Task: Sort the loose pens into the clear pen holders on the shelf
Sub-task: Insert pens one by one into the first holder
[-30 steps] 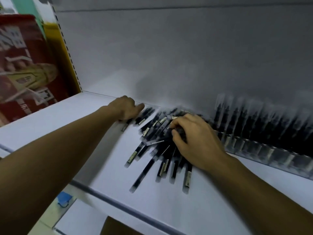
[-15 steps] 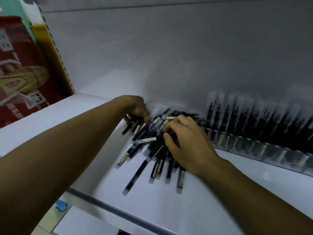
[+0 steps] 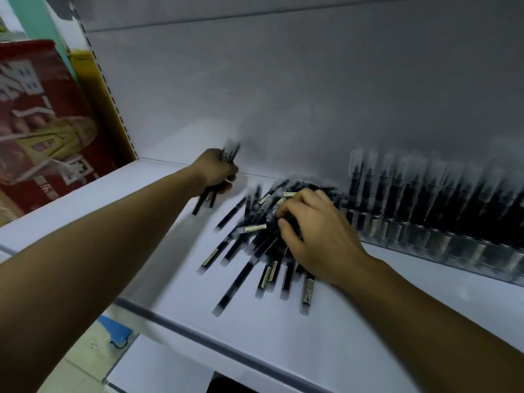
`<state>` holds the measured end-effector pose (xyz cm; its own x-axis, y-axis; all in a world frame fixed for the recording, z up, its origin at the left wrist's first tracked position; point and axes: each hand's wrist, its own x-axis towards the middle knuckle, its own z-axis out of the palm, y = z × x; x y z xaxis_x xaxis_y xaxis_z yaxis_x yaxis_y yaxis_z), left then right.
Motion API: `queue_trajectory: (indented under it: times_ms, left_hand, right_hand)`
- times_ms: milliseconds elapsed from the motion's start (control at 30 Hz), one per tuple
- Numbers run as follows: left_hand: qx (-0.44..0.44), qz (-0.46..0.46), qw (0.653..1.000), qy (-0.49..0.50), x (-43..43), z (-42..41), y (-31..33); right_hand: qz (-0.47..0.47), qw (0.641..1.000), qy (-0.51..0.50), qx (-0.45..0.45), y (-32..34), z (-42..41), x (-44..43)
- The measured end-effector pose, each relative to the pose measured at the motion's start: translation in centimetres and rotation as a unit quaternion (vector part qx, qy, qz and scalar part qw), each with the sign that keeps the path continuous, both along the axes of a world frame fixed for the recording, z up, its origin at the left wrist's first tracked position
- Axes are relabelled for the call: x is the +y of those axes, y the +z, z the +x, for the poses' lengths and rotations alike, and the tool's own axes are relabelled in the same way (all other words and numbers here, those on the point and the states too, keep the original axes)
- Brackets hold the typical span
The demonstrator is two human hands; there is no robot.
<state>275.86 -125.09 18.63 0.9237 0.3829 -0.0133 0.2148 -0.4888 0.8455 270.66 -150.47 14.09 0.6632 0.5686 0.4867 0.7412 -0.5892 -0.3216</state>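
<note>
Under right hand, pens (blurred)

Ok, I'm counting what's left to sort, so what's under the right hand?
The right hand lies on the heap of loose black pens, fingers curled into it. Pens fan out from beneath the palm; how many lie covered under it cannot be seen.

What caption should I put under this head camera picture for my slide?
Left hand grips a bunch of pens while right hand curls into the loose pile beside the filled clear holders.
</note>
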Motion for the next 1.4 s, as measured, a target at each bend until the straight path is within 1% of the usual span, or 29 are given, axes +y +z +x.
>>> queue_trajectory:
  times_ms: [67,167,267,333,467,567,667,733,800,867,967,1033,1100,1133,1200,1267,1400]
  left_hand:
    - [-0.084,-0.045,0.995,-0.010,-0.3,-0.7,1.0]
    - [-0.176,-0.163,0.970,-0.033,-1.8,-2.0,3.2]
    - [-0.231,-0.254,0.936,-0.077,-5.0,-3.1,5.5]
    - [-0.245,-0.276,0.922,-0.113,-7.7,-3.9,6.6]
    - [-0.235,-0.253,0.922,-0.174,-14.8,-5.4,6.7]
    - [-0.252,-0.180,0.931,-0.192,-20.6,-6.4,4.8]
    - [-0.258,-0.137,0.919,-0.264,-25.8,-7.3,2.8]
    - [-0.267,-0.108,0.912,-0.291,-28.4,-7.5,1.8]
    - [-0.277,-0.075,0.915,-0.283,-30.3,-7.8,0.9]
    - [-0.278,-0.082,0.920,-0.265,-31.5,-8.0,0.4]
    - [-0.285,-0.103,0.917,-0.260,-32.2,-8.1,-0.1]
    - [-0.295,-0.117,0.911,-0.264,-32.3,-8.1,-0.2]
    - [-0.308,-0.144,0.902,-0.267,-32.3,-8.2,0.0]
    - [-0.312,-0.159,0.897,-0.269,-32.3,-8.3,0.0]
    - [-0.319,-0.178,0.891,-0.270,-31.9,-8.3,-0.1]
    - [-0.315,-0.188,0.897,-0.247,-31.3,-8.6,-0.2]
    - [-0.295,-0.241,0.914,-0.142,-30.7,-8.5,-0.1]
  right_hand:
    - [-0.001,1.000,0.003,0.001,0.1,-0.1,0.0]
    - [0.001,1.000,0.000,0.002,0.4,-0.3,-0.2]
    - [0.045,0.999,-0.014,-0.018,1.4,-0.9,-1.0]
    - [0.084,0.996,-0.015,-0.026,2.9,-1.2,-2.2]
    - [0.135,0.991,-0.018,0.007,5.6,-1.8,-7.2]
    - [0.250,0.967,-0.034,-0.015,6.0,-3.5,-12.0]
    - [0.355,0.933,-0.057,-0.007,6.4,-5.3,-15.7]
    - [0.376,0.924,-0.076,0.003,6.9,-5.9,-17.6]
    - [0.345,0.933,-0.102,0.014,7.1,-6.1,-19.1]
    - [0.319,0.937,-0.140,0.035,6.8,-6.3,-20.2]
    - [0.339,0.919,-0.186,0.072,6.1,-6.1,-21.3]
    - [0.333,0.923,-0.163,0.100,5.9,-5.7,-21.6]
    - [0.322,0.932,-0.112,0.124,6.3,-5.1,-21.5]
    - [0.337,0.927,-0.088,0.136,6.5,-4.9,-21.4]
    - [0.391,0.906,-0.060,0.150,7.0,-4.1,-21.7]
    - [0.439,0.884,-0.052,0.154,7.4,-3.2,-23.0]
    - [0.504,0.841,-0.036,0.195,8.3,-1.5,-26.1]
